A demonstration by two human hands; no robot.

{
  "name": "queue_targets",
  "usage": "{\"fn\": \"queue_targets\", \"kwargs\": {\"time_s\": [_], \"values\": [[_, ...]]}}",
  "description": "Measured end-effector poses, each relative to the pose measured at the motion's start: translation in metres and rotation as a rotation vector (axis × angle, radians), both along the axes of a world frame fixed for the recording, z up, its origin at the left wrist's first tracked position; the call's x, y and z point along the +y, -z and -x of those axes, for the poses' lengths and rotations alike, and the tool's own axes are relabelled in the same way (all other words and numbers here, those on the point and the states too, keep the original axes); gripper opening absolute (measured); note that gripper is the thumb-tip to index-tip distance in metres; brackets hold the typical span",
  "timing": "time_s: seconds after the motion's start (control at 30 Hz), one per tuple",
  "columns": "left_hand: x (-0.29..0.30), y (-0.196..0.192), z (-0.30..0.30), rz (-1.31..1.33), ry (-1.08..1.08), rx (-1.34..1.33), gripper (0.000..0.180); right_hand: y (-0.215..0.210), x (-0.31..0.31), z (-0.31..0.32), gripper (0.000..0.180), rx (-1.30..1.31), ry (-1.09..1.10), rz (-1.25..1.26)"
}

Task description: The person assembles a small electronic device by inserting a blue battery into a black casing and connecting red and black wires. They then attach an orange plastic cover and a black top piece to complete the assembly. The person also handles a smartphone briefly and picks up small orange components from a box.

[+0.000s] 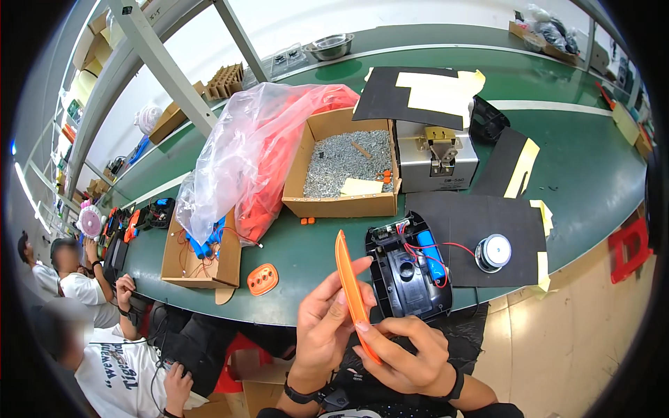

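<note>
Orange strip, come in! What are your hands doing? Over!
Left hand and right hand both grip the orange strip, edge-on. Open black casing just behind. Nothing in between.

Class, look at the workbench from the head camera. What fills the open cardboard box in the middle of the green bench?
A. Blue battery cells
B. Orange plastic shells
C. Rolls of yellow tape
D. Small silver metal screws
D: the open cardboard box is heaped with small silver metal screws, grey and glinting, with only a pale paper slip and two tiny orange bits lying on top.
</note>
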State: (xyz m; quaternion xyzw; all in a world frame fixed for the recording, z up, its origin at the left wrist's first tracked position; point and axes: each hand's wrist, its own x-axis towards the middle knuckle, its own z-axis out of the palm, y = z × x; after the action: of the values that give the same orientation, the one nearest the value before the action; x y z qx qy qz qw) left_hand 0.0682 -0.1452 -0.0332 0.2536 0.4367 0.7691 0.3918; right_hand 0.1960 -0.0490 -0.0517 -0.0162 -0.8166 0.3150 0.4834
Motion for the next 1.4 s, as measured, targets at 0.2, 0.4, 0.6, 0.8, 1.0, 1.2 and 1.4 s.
{"fn": "queue_targets", "kwargs": {"time_s": [0.2,0.4,0.6,0.8,1.0,1.2,1.4], "values": [[0.009,-0.010,-0.006,0.136,-0.220,0.102,0.052,-0.002,0.003,-0.006,0.052,-0.064,0.065,-0.038],[0.019,-0.019,-0.006,0.326,-0.240,0.359,0.053,0.000,0.003,-0.009,0.056,-0.054,0.068,0.038],[0.018,-0.014,-0.006,0.268,-0.222,0.248,0.053,0.003,0.003,-0.014,0.053,-0.049,0.062,0.043],[0.013,-0.022,-0.001,0.214,-0.070,0.010,0.051,-0.006,0.013,-0.018,0.046,0.036,-0.160,0.072],[0.010,-0.011,-0.008,0.270,-0.374,0.456,0.055,-0.056,0.039,-0.014,0.039,0.068,0.036,-0.066],[0.005,-0.024,-0.009,0.044,-0.361,1.246,0.053,-0.091,0.042,0.011,0.026,-0.051,0.007,0.302],[0.012,-0.016,-0.011,0.290,-0.386,0.809,0.034,-0.083,0.051,0.015,0.033,-0.163,-0.084,0.389]]}}
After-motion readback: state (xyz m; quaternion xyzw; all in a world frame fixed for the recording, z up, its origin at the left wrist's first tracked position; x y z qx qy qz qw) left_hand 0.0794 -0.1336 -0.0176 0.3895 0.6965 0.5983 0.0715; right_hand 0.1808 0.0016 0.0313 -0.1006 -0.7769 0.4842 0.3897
